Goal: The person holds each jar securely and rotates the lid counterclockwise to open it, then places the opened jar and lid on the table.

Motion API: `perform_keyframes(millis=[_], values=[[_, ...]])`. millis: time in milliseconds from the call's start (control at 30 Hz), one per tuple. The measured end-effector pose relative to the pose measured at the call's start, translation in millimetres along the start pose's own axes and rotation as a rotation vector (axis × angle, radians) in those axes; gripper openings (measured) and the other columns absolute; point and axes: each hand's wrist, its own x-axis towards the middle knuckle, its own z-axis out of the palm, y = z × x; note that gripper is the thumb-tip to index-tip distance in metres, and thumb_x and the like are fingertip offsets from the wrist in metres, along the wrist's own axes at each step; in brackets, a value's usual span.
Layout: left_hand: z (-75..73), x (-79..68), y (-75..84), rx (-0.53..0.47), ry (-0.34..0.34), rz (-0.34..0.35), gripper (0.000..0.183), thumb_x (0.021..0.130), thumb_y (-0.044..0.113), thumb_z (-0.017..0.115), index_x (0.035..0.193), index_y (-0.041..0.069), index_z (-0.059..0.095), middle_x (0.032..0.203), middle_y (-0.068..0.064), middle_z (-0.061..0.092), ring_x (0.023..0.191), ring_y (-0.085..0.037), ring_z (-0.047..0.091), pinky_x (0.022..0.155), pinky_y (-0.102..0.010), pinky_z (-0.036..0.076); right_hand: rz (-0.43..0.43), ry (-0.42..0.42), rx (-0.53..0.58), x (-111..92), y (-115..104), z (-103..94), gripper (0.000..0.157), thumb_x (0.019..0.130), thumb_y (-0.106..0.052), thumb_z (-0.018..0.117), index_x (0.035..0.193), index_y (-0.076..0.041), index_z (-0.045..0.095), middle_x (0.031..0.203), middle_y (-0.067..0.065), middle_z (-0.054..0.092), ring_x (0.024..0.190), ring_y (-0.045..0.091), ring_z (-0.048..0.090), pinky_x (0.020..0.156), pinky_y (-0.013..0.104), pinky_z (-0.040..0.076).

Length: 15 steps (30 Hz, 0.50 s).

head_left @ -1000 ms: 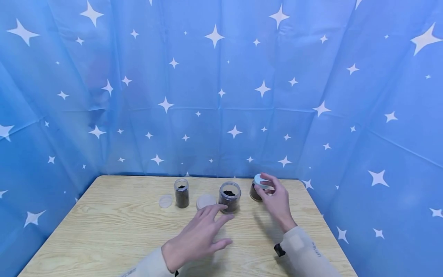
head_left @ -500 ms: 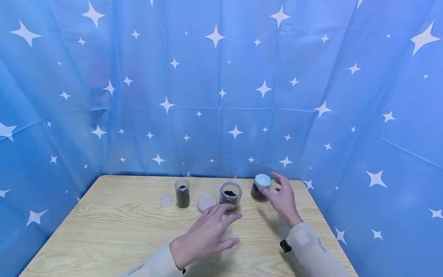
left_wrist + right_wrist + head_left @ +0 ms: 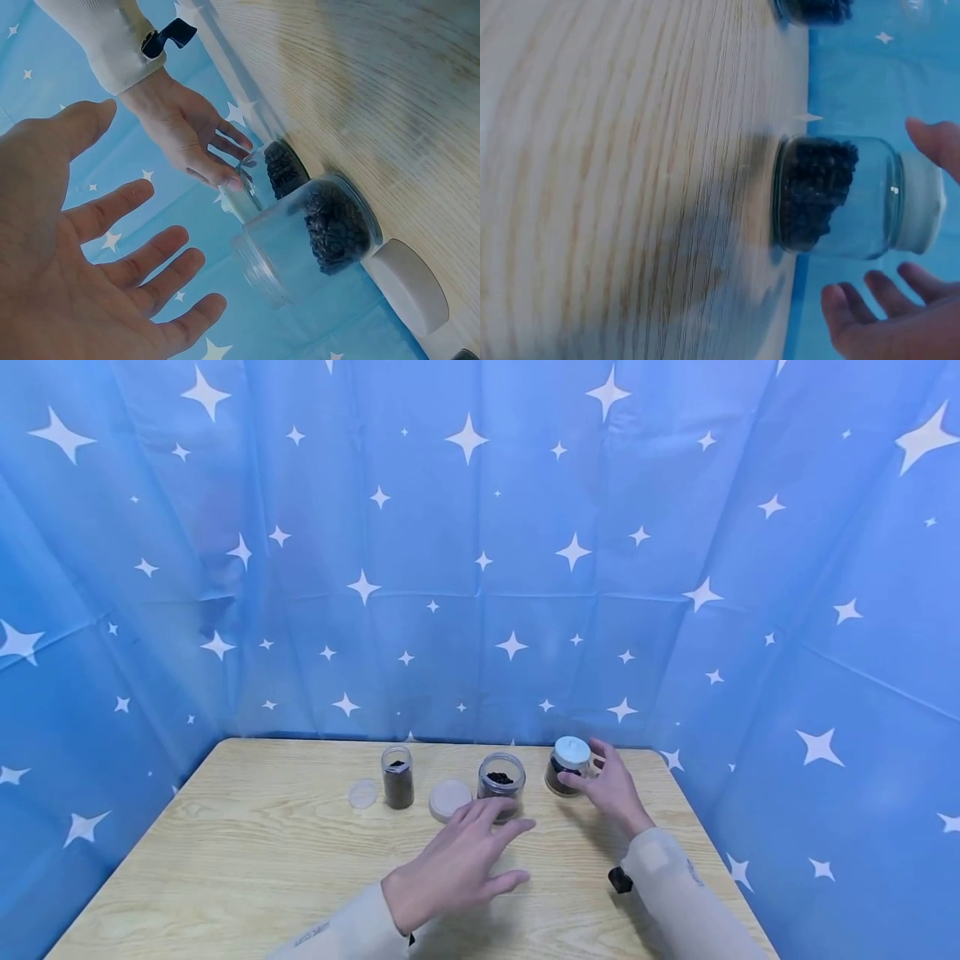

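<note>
My right hand (image 3: 611, 789) is spread around the jar (image 3: 561, 775) with the light blue lid (image 3: 572, 751), at the back right. In the right wrist view, gaps show between its fingers (image 3: 889, 292) and that jar, which stands upright with dark lumpy contents. My left hand (image 3: 461, 860) hovers with fingers spread in front of the middle jar (image 3: 502, 770), hiding its lower front, and holds nothing. The middle jar has no lid on; in the left wrist view its dark contents (image 3: 337, 229) fill the lower part. A pale round lid (image 3: 450, 799) lies just left of it.
Farther left stand a slim lidless jar (image 3: 398, 781) of dark contents and, beside it, a small clear lid (image 3: 363, 793) on the wooden table (image 3: 247, 843). A blue star-print curtain (image 3: 420, 543) hangs right behind the table's back edge.
My right hand has let go of the blue lid and moved a little right and down, leaving the lid on its jar. My left hand has drifted slightly right.
</note>
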Motion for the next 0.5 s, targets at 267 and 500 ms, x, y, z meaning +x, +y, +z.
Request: perform_keyframes(millis=[267, 500], values=[[2.0, 6.2, 2.3, -0.001, -0.014, 0.003, 0.064, 0.111, 0.055, 0.078, 0.166, 0.026, 0.063, 0.172, -0.009, 0.06, 0.161, -0.028, 0.057, 0.13, -0.056, 0.054, -0.034, -0.012, 0.004, 24, 21, 6.5, 0.125, 0.09, -0.054, 0.101, 0.18, -0.003, 0.032, 0.178, 0.033, 0.044, 0.164, 0.06, 0.044, 0.13, 0.072, 0.047], [5.0, 11.5, 5.5, 0.014, 0.006, 0.027, 0.063, 0.113, 0.059, 0.072, 0.165, 0.026, 0.064, 0.171, -0.01, 0.061, 0.161, -0.028, 0.058, 0.13, -0.056, 0.054, 0.01, -0.014, -0.013, 20, 8, 12.9, 0.122, 0.09, -0.038, 0.103, 0.178, 0.004, 0.03, 0.174, 0.035, 0.048, 0.165, 0.058, 0.046, 0.138, 0.074, 0.035]])
